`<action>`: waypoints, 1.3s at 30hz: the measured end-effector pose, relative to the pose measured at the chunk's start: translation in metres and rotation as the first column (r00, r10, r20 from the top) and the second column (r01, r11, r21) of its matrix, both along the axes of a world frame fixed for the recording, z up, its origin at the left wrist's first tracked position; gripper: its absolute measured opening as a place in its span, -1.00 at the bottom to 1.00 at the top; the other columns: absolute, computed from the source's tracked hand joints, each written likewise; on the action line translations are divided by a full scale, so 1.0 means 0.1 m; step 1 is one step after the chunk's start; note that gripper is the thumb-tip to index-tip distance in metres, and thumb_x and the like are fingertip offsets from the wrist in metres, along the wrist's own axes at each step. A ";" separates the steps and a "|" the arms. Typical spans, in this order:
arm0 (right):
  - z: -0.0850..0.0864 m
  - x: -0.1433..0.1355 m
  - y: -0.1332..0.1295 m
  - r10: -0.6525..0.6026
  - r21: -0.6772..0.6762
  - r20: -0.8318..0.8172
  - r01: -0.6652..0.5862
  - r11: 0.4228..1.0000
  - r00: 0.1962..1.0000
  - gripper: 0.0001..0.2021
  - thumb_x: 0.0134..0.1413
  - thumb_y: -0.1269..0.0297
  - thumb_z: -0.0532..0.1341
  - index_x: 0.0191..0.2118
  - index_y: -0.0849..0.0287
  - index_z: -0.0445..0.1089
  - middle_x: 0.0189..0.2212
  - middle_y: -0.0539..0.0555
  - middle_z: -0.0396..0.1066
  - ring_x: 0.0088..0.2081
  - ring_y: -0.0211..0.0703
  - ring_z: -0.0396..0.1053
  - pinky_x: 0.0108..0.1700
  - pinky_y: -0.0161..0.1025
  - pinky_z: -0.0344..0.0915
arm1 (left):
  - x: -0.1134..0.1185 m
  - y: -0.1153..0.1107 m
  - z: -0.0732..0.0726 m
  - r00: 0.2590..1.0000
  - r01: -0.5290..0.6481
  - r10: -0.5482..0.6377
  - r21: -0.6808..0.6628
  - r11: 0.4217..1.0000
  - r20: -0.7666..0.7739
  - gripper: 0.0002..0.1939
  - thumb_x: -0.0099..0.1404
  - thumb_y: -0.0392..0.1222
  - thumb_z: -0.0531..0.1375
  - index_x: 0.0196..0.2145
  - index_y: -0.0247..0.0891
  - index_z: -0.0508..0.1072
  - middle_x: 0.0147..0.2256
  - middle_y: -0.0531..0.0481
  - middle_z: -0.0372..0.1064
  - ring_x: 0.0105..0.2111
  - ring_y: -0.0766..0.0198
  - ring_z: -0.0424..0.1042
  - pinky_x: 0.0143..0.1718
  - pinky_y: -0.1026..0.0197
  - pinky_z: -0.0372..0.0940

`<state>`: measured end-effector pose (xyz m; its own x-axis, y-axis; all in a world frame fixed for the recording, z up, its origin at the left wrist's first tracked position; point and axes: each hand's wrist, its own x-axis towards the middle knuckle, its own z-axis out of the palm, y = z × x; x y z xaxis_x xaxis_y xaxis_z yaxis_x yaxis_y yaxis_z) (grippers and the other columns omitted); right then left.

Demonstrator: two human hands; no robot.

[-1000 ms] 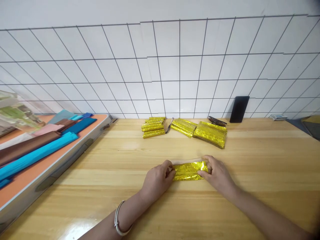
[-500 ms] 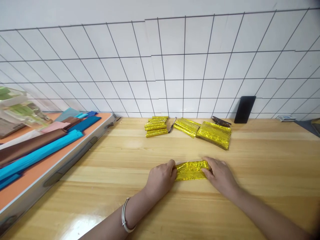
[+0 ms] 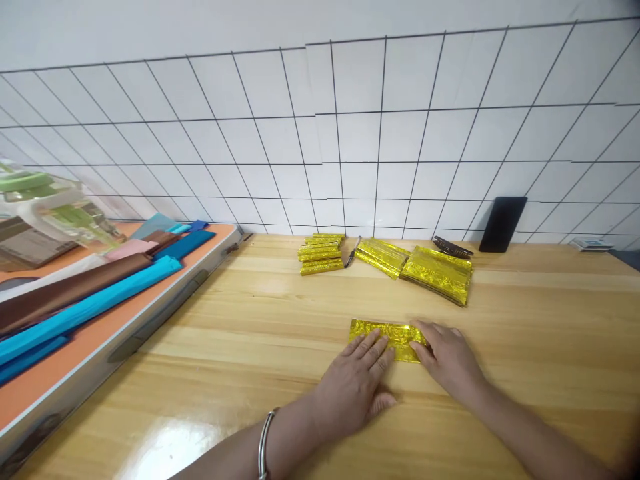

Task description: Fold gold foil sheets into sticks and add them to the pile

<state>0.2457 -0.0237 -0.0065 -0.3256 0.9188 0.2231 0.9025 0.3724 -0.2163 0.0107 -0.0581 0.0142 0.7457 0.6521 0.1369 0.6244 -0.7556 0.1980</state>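
Observation:
A strip of shiny gold foil paper (image 3: 400, 334) lies flat on the wooden table (image 3: 240, 313) in front of me. My left hand (image 3: 357, 383), with a silver bangle at the wrist, rests palm down on its left part, fingers stretched out. The right end of the foil is pinched between the thumb and fingers of my right hand (image 3: 445, 357). Farther back lie several rolled gold foil pieces (image 3: 321, 253), a flat gold foil piece (image 3: 381, 257) and a stack of gold foil sheets (image 3: 437, 275).
A pen (image 3: 353, 253) lies between the rolls and the flat piece. A dark hair clip (image 3: 453, 247) sits behind the stack. A black phone (image 3: 503, 224) leans on the tiled wall. At left, an orange-topped box (image 3: 165, 303) bears coloured paper rolls (image 3: 90, 310).
My left hand has let go of the foil's left end and now lies spread on top of it. My right hand still grips the right end. The view has shifted slightly.

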 end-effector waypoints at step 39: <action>0.06 0.11 0.07 -0.059 -0.010 -0.053 0.059 0.998 0.997 -0.72 0.11 0.34 0.06 -0.06 0.10 0.34 -0.14 0.08 0.45 -0.15 -0.11 0.39 -0.10 -0.20 0.26 | -0.03 0.38 0.08 0.984 -0.095 0.109 -0.104 0.990 0.140 -0.69 0.36 -0.12 -0.05 0.00 -0.15 0.32 0.04 -0.07 0.26 -0.01 0.15 0.22 -0.01 0.08 0.16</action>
<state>0.2564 -0.0167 -0.0008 -0.2587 0.9380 0.2307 0.9101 0.3167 -0.2673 0.0081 -0.0204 0.0221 0.6515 0.7390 0.1713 0.6563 -0.6624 0.3612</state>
